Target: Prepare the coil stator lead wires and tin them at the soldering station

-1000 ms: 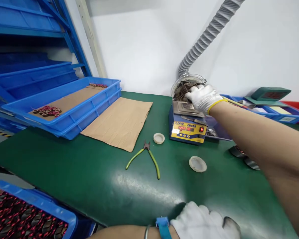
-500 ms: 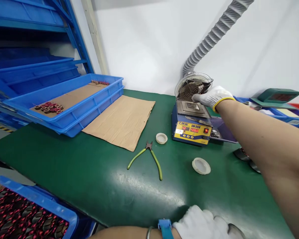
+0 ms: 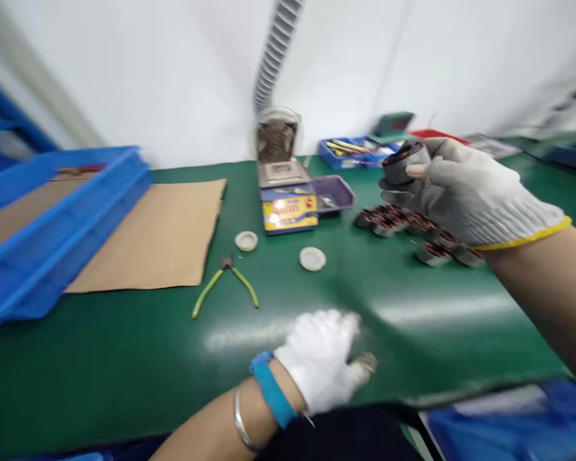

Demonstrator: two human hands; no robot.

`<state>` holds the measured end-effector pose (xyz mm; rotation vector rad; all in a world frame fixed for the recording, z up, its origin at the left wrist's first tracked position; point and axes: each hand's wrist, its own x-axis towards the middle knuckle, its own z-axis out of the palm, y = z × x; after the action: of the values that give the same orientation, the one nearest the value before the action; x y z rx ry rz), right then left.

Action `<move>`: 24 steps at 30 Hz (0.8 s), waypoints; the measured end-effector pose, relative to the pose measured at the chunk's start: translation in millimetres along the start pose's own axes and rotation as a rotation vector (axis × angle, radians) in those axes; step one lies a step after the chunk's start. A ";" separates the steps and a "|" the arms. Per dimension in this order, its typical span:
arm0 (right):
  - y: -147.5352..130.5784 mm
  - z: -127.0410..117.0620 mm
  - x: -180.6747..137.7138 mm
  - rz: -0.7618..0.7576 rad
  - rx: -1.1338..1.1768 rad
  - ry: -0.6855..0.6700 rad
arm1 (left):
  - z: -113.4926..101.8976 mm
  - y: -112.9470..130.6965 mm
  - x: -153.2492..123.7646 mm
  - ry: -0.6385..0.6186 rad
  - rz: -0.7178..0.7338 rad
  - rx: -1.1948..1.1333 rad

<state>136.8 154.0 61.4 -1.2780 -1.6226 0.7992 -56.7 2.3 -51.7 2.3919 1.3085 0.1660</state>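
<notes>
My right hand [image 3: 475,195], in a white glove with a yellow cuff, is raised at the right. Its thumb and fingers close around a wound motor stator [image 3: 399,168], a grey metal ring with dark reddish windings. Below that hand, several similar stators [image 3: 386,221] lie in a cluster on the green table. My left hand [image 3: 319,362], also gloved, is low over the front of the table, palm down, fingers and thumb apart, with nothing seen in it. Motion blurs it somewhat.
A solder pot [image 3: 289,214] with a yellow front panel stands at the back, a purple tray [image 3: 343,192] beside it. Green-handled cutters [image 3: 227,262], two small white dishes [image 3: 312,258], cardboard [image 3: 158,234] and a blue crate [image 3: 91,214] are further left.
The view has swung right. My right hand has left the solder pot and is now at the right above the stators, one in its fingers. My left hand shows more fully, fingers apart.
</notes>
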 end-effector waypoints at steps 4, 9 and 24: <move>27.1 -66.6 -128.7 0.256 0.147 0.089 | 8.4 0.5 -2.6 0.066 0.044 0.046; 72.1 -129.4 -293.3 0.586 -0.330 0.226 | 14.1 -4.2 -2.0 0.117 0.062 0.074; 122.4 -130.8 -515.7 0.011 -0.952 -0.295 | 5.5 -15.4 7.9 0.115 -0.284 -0.059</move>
<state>339.3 -317.1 -126.0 -1.8591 -2.3682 0.1805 -62.7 14.6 -63.7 2.1467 1.6545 0.2585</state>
